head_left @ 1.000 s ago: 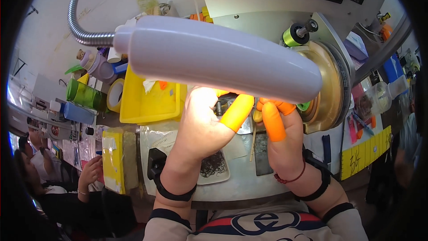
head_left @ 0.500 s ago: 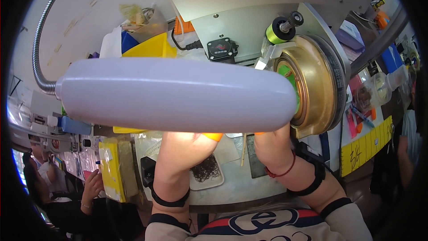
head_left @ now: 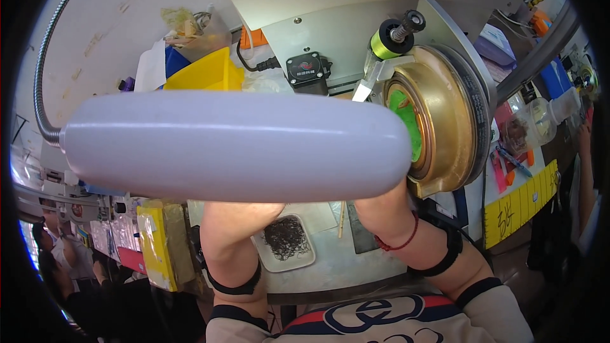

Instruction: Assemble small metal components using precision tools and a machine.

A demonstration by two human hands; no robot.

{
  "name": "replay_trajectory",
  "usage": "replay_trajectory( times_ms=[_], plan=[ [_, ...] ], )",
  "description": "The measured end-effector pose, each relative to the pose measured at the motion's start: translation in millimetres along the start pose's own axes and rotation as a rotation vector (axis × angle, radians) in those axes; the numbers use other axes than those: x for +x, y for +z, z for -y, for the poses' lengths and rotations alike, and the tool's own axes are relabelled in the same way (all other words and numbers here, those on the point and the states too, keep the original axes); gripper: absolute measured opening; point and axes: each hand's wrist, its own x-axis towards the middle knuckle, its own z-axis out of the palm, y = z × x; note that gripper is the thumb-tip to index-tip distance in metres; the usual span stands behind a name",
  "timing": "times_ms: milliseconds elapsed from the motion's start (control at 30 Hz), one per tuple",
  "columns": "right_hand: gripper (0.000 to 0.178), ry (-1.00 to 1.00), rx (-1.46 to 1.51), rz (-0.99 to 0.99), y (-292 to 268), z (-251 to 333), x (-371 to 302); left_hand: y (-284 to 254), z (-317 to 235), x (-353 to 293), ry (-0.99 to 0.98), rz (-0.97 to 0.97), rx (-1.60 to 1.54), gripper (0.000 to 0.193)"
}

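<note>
A long pale lavender lamp head [head_left: 235,146] hides most of both my hands. Below its lower edge shows the back of my left hand [head_left: 251,211] near the wrist; its fingers are out of sight. Only the wrist end of my right hand [head_left: 389,198] can be seen, just below the lamp's right end and beside the gold-coloured round machine housing [head_left: 448,121]. Inside that housing's ring sits a bright green piece [head_left: 405,124], partly covered by the lamp. A spool of yellow-green thread [head_left: 382,48] is mounted above it. What my hands touch or hold is hidden.
A white tray [head_left: 306,262] of dark, thin strands lies beside my left forearm. Yellow bin [head_left: 213,70] and black motor box [head_left: 306,71] stand behind the lamp. A yellow board [head_left: 521,203] is at right; wrapped yellow blocks [head_left: 166,244] at left. A person works at far left.
The view has shifted slightly, so the lamp sits further left and lower. My left forearm has moved left, showing more of the tray; orange bits by both hands have gone from sight.
</note>
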Motion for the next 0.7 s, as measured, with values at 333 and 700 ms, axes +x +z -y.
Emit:
replay_trajectory(
  times_ms=[333,700],
  plan=[
    [0.006,-0.03,-0.094,0.045,0,-1,2,2,-1,-1,-0.007,-0.048,-0.038,0.014],
    [0.008,0.116,0.148,-0.007,-1,-3,-3,11,-12,0,0.307,-0.138,0.294,0.015]
  ],
)
